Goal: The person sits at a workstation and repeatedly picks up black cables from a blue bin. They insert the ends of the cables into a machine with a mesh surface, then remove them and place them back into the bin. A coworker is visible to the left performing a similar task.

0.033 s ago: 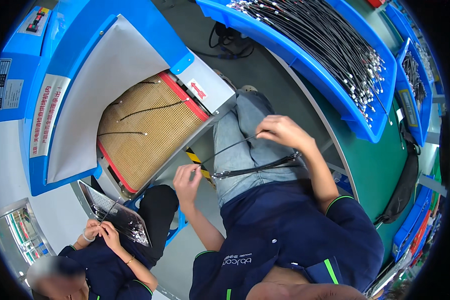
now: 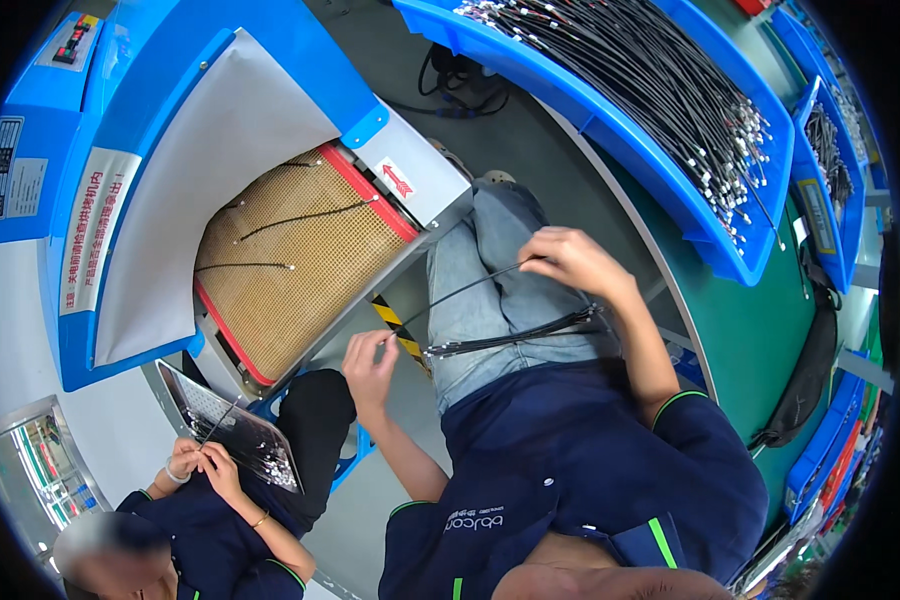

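A thin black cable (image 2: 458,292) runs at a slant between my two hands, over my jeans. My left hand (image 2: 371,368) pinches its lower end beside my left knee. The other end is gripped by my right hand (image 2: 572,262), above my right thigh. Across my lap lies a bundle of similar black cables (image 2: 515,338) with small connectors at the ends; my right wrist is close to its right end. My fingers hide both ends of the held cable.
At left stands a blue machine (image 2: 232,55) with a mesh conveyor belt (image 2: 300,280) carrying several cables. A large blue bin (image 2: 715,250) full of cables sits on the green table (image 2: 715,320) at right. Lower left, a co-worker (image 2: 210,520) handles a cable over a tray (image 2: 295,455).
My left hand has shifted slightly left and my right hand slightly right, both still on the cable. The bundle and the co-worker look the same.
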The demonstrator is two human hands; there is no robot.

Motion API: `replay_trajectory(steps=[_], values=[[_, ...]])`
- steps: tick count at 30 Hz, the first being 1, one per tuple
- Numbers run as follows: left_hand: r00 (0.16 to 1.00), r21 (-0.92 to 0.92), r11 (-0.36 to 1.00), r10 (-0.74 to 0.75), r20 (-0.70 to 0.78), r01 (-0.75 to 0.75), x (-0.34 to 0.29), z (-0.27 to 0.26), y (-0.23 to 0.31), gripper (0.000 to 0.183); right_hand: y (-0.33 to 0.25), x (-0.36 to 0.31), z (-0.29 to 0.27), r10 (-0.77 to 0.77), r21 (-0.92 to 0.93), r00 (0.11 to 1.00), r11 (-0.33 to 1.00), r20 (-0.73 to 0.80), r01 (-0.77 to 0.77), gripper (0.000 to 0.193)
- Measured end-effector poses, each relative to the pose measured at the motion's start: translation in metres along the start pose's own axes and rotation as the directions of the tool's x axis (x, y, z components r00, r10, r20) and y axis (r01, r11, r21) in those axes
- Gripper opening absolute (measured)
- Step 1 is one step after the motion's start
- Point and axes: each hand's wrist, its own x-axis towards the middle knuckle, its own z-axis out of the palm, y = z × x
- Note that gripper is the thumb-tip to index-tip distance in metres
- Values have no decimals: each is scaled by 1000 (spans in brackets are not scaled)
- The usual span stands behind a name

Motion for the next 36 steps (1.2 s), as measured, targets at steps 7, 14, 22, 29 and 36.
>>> replay_trajectory(steps=[7,14,22,29,36], values=[[995,46,994,-97,-28,98,-10,-14,-11,13,-2,-8,-16,57,110,998,993,-35,-52,14],[995,44,995,-90,-30,91,-10,-16,-13,13,-8,-7,-13,-43,50,978,997,-206,54,13],[996,62,997,-48,-81,54,-15,-18,-14,16,-12,-8,6,115,77,914,993,-388,-92,11],[994,63,997,-46,-100,53,-16,-25,-15,16,-9,-9,1,61,91,951,995,-302,-35,9],[994,57,998,-35,-101,41,-15,-29,-10,13,-8,-7,-4,-54,48,954,996,-296,71,9]])
